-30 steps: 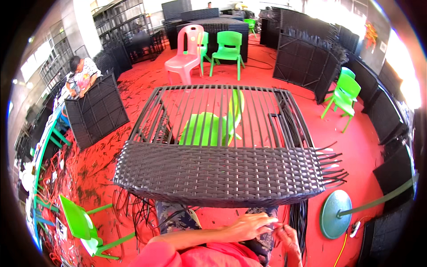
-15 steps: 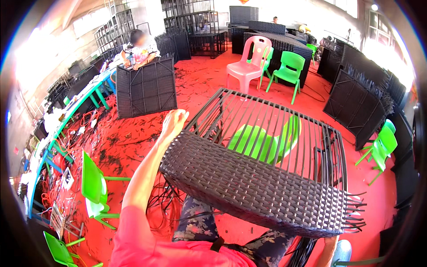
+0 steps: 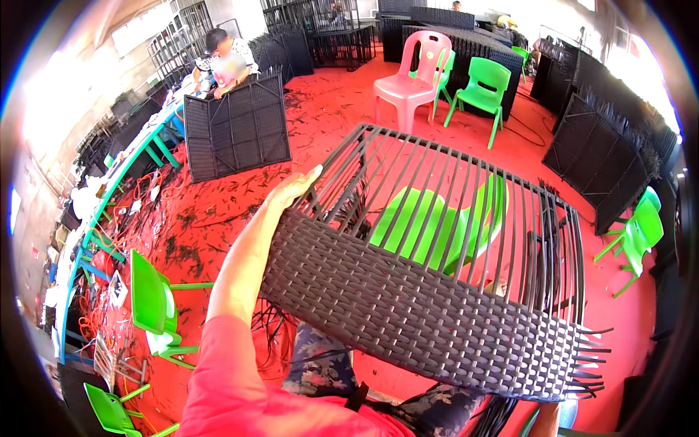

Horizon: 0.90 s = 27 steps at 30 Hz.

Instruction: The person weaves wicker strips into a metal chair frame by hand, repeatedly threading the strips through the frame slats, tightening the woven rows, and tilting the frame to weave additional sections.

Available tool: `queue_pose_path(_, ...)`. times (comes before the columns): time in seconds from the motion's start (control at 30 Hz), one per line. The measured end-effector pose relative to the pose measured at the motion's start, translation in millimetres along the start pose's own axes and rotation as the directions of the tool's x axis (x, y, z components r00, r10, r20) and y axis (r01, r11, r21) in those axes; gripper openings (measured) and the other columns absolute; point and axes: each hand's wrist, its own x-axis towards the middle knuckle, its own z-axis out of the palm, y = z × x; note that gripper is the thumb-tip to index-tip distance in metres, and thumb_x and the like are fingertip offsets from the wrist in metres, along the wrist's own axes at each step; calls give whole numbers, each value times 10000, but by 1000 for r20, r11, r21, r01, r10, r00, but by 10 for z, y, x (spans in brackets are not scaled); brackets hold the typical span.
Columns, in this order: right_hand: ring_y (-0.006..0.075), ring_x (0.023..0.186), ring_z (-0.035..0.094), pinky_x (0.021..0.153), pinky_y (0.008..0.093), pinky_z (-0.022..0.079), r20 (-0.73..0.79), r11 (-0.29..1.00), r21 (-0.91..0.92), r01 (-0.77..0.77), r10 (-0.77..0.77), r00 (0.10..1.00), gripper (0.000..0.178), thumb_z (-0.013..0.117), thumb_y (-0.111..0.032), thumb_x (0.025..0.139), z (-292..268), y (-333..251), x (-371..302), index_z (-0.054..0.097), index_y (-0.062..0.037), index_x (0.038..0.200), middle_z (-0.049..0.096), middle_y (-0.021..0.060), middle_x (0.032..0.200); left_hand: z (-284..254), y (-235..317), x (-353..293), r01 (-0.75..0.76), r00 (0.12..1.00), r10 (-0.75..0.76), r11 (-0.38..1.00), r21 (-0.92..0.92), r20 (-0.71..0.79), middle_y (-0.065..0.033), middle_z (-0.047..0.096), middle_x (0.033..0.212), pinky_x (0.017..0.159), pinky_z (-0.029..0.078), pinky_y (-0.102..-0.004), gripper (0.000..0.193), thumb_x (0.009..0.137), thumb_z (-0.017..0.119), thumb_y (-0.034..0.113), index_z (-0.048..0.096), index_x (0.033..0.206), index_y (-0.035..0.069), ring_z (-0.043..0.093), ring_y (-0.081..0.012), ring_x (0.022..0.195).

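On my remote feed, big change: both hands were together at the lap a second ago; now they're at opposite ends of the woven frame [image 3: 580, 291]. Left hand [image 3: 293, 191] is at its left side, just beyond the corner of the dark woven band [image 3: 429, 306], fingers stretched out straight, laid against the side rather than curled round it. Right forearm [image 3: 548, 419] runs up to the near right corner; the right hand is hidden there, so I can't tell whether its fingers grip. The view swung too, so I won't swear how much of the frame's slant is its own turning.

Frame sits in front of the person, woven edge toward the floral trousers [image 3: 320, 357], bare bars on the far side, green chair [image 3: 408, 226] showing through them. Loose strip ends [image 3: 593, 357] stick out past the right edge, a black strand bundle [image 3: 495, 416] hangs below the near edge.

I read it as handling or steadying the whole piece, not weaving: neither hand appears to work a strip, and the bars beyond the band remain uncovered.
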Motion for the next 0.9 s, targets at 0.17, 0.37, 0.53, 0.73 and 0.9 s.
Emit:
queue_pose_path(0.17, 60, 410, 375, 353, 188, 285, 21, 1000, -1, 3, -3, 1000, 210, 524, -342, 864, 10, 10, -45, 530, -137, 908, 499, -15, 652, -156, 477, -434, -24, 994, 68, 901, 433, -87, -206, 536, 602, 576, 389, -428, 746, 788, 373, 672, 531, 595, -32, 556, -274, 595)
queue_pose_path(0.37, 61, 414, 379, 355, 190, 288, 52, 999, 31, -6, 4, 999, 213, 522, -343, 865, -45, 43, -139, 530, -134, 907, 496, -14, 647, -193, 290, -368, -93, 980, 121, 980, 173, -158, -40, 470, 517, 455, 330, -336, 443, 827, 556, 418, 520, 630, 23, 444, -133, 485)
queue_pose_path(0.53, 61, 417, 382, 358, 192, 291, 68, 998, 62, -14, 10, 998, 215, 520, -343, 866, -62, 103, -155, 529, -132, 906, 494, -12, 643, -283, 553, -649, -138, 981, 147, 987, 85, -123, -30, 471, 505, 396, 327, -303, 343, 870, 527, 323, 522, 691, 31, 440, -104, 441)
queue_pose_path(0.73, 62, 420, 385, 361, 194, 295, 64, 998, 60, -27, 23, 998, 217, 518, -343, 867, -71, 150, -93, 529, -130, 905, 491, -11, 639, -386, 591, -703, -159, 961, 200, 964, 212, -189, 21, 447, 531, 399, 318, -268, 295, 873, 531, 303, 493, 674, 89, 388, -74, 447)
queue_pose_path(0.9, 63, 424, 388, 363, 196, 298, 71, 998, 50, -39, 36, 997, 219, 517, -343, 868, -105, 117, -122, 529, -128, 905, 489, -10, 635, -325, 497, -776, -130, 974, 152, 982, 137, -167, -18, 486, 528, 414, 346, -307, 346, 859, 534, 322, 484, 633, 65, 445, -112, 450)
